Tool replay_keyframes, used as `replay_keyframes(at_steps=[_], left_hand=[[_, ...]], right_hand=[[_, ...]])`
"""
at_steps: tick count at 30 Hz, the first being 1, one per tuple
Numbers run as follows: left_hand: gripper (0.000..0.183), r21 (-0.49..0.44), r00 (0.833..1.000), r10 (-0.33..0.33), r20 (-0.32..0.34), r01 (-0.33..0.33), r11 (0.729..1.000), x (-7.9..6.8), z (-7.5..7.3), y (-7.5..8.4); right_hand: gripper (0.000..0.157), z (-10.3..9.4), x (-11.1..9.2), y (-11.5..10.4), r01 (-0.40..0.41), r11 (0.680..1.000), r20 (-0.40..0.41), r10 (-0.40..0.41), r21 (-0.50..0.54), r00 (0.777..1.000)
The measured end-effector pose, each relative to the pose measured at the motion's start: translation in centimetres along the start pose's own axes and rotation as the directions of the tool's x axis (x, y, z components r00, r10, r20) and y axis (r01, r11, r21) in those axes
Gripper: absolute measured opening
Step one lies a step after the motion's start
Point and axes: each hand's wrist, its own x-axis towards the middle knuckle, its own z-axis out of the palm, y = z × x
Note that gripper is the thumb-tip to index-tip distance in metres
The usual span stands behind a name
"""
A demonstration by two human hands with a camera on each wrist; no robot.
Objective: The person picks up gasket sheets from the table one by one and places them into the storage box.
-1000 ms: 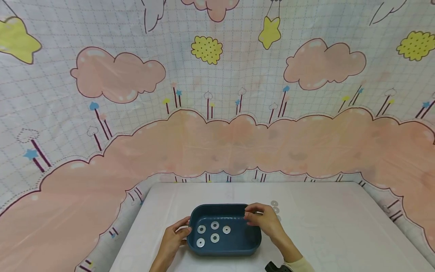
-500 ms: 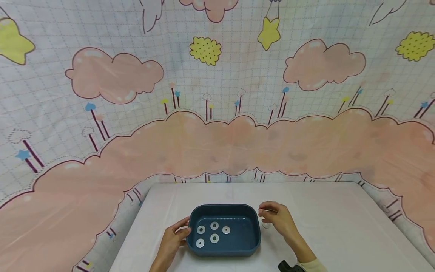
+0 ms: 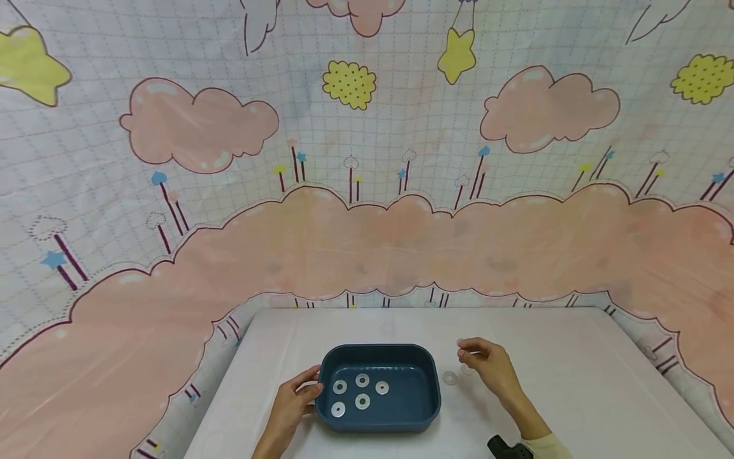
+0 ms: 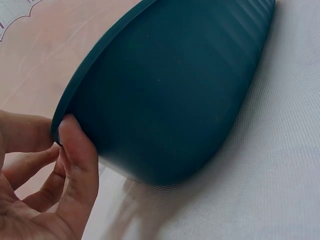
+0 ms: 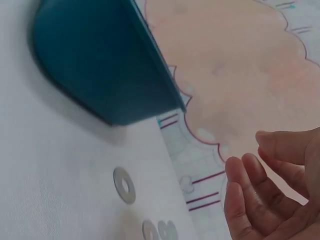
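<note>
Pinching the blue tray (image 3: 410,392) at one end, the left hand (image 3: 291,396) seemingly steadied it, while the empty, loosely parted right hand (image 3: 492,366) hovered by the washers (image 3: 450,383) outside.

1. Ahead of me, a pale printed cloth (image 3: 378,146) bears a faint blue grid (image 3: 401,108).
2. Pink clouds (image 3: 201,127), yellow stars (image 3: 457,57) and dotted yellow puffs (image 3: 349,85) decorate its upper part.
3. Below them I see a broad pink band (image 3: 401,252), with thin sticks (image 3: 71,258) along its wavy top.
4. My table (image 3: 573,376) is white, its far edge set against the cloth.
5. The light looks even, as far as I can tell.
</note>
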Motion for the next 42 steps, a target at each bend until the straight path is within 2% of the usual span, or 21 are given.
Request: replay_keyframes(at_steps=[9, 16, 29, 36, 42], left_hand=[[0.048, 0.004, 1.0, 0.002, 0.003, -0.002, 1.0, -0.2, 0.0, 0.1], [0.049, 0.009, 1.0, 0.006, 0.006, -0.006, 1.0, -0.2, -0.1, 0.0], [0.048, 0.014, 1.0, 0.003, 0.003, -0.003, 1.0, -0.4, 0.0, 0.0], [0.049, 0.017, 1.0, 0.002, 0.007, -0.002, 1.0, 0.0, 0.0, -0.1], [0.049, 0.021, 1.0, 0.004, 0.006, -0.004, 1.0, 0.1, -0.1, -0.1]], right_hand=[[0.027, -1.5, 1.6, 2.1, 0.055, 0.984, -0.013, -0.059, -0.169, 0.998], [0.031, -1.9, 2.9, 3.4, 0.092, 0.975, -0.019, -0.098, -0.202, 0.995], [0.036, -1.7, 4.6, 5.3, 0.056, 0.955, 0.005, -0.057, -0.292, 0.998], [0.036, -1.4, 5.7, 6.1, 0.028, 0.955, 0.003, -0.029, -0.297, 1.0], [0.037, -1.2, 6.5, 6.6, -0.002, 0.934, 0.012, 0.007, -0.358, 1.0]])
